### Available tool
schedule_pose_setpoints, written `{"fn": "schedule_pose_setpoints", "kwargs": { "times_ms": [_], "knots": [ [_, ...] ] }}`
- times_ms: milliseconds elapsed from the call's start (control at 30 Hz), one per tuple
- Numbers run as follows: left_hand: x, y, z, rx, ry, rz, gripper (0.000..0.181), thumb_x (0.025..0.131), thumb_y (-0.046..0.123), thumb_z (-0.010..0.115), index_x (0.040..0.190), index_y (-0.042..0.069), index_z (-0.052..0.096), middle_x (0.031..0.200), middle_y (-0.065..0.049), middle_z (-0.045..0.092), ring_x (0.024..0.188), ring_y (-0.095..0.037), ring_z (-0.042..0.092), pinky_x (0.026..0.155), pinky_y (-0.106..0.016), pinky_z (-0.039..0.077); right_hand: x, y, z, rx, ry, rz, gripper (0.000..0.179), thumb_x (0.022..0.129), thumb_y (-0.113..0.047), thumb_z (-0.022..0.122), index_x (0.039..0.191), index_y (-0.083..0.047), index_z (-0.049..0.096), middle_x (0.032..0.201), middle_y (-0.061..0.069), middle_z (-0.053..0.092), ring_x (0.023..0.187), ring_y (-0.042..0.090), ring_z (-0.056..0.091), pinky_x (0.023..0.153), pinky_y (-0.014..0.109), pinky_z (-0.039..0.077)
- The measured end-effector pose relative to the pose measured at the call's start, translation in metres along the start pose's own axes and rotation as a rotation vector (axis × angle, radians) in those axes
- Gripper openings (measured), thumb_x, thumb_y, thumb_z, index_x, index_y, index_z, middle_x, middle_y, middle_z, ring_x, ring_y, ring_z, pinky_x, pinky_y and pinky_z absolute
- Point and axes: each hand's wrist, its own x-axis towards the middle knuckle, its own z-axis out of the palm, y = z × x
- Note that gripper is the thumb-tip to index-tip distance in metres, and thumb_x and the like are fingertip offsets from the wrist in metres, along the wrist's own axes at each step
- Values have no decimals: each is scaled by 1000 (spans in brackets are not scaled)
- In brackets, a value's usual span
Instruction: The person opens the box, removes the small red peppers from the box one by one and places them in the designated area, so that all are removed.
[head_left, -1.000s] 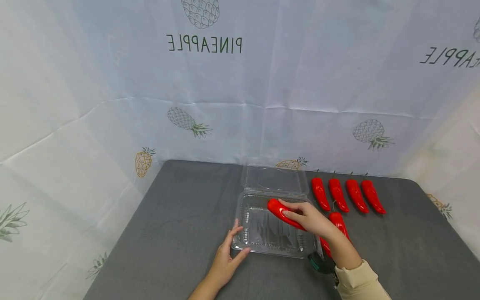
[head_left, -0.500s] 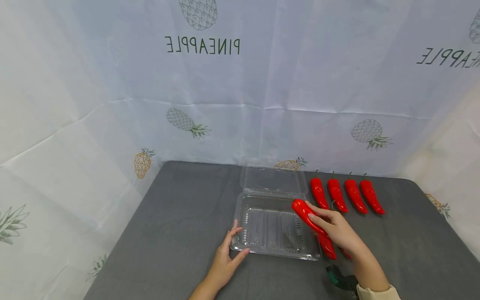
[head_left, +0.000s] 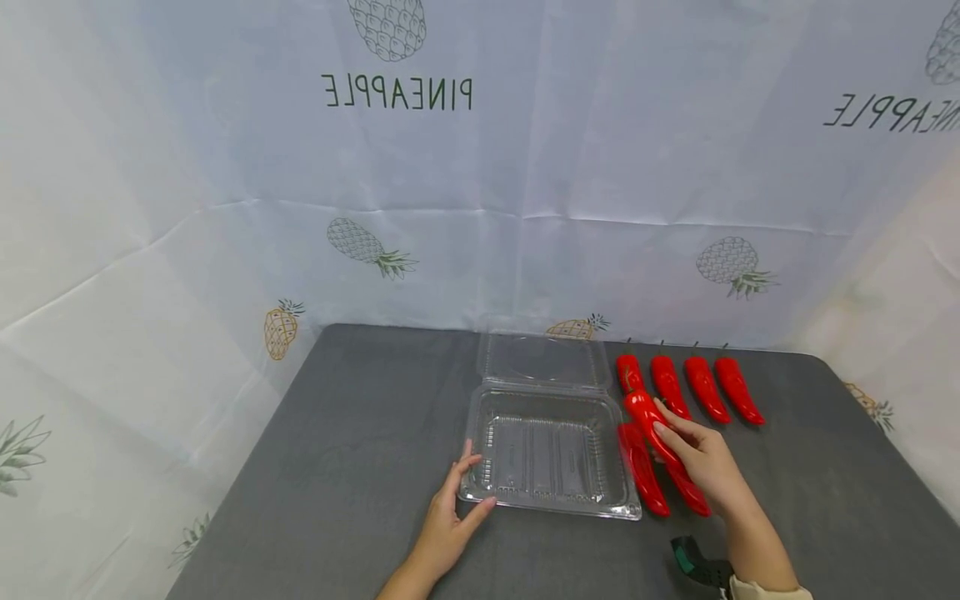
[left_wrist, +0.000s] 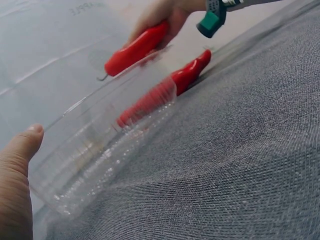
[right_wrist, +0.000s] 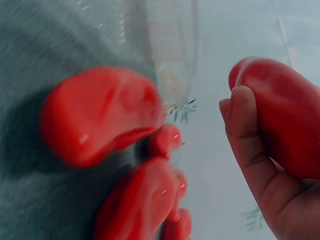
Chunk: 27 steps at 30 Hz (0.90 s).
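Observation:
A clear plastic clamshell container (head_left: 546,505) lies with its lid (head_left: 543,360) folded back. My left hand (head_left: 444,525) holds its front left corner, thumb (left_wrist: 31,141) at the front rim and fingers over the left side. A glossy red chili pepper (head_left: 647,418) is gripped between the thumb and fingers of my right hand (head_left: 703,462), just right of the container. In the right wrist view the fingertips press against this pepper (right_wrist: 282,107). Below it, two more red chili peppers (head_left: 647,487) lie on the table beside the container's right wall.
Several red chili peppers (head_left: 738,392) lie in a row at the back right, stems toward the cloth. A white pineapple-print cloth (head_left: 450,167) hangs behind and around the dark grey table (head_left: 360,417). A black and green device (head_left: 697,565) sits at the right wrist.
My right hand has carried its chili pepper right, from over the container to over the peppers beside it. The left hand stays at the container's corner.

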Motion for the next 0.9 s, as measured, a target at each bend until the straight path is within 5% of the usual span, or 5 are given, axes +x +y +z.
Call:
{"fn": "schedule_pose_setpoints", "kwargs": {
  "times_ms": [333,400,567,633,900],
  "knots": [
    [0,0,0,4,-7,-77,52,85,18,67,131,4,46,150,-18,30,137,-28,27,106,-5,11,-1,19,-10,-123,119,9,59,95,-44,47,143,-13,34,140,25,42,78,-4,45,55,22,44],
    [0,0,0,6,-9,-81,53,85,18,67,131,3,46,150,-18,30,137,-28,27,107,-5,10,-2,24,-12,-120,156,9,59,94,-44,47,142,-13,36,140,11,47,76,-3,44,54,23,42],
    [0,1,1,-2,-13,-91,52,86,18,66,131,4,46,150,-17,30,137,-28,27,106,-6,15,-7,38,-19,-125,219,52,60,93,-47,47,142,-13,36,142,2,41,87,-19,36,65,9,40],
    [0,0,1,-4,-12,-91,52,86,18,66,131,4,46,150,-16,30,136,-31,27,106,-7,17,-8,43,-22,-128,223,91,61,93,-49,47,142,-14,34,145,14,35,94,-21,33,69,3,37],
    [1,1,2,-14,2,-81,52,84,15,68,130,4,47,150,-17,31,136,-33,27,106,-6,17,-8,57,-31,-80,264,198,62,94,-49,44,144,-15,28,148,23,29,128,38,34,64,1,34]
  ]
}}
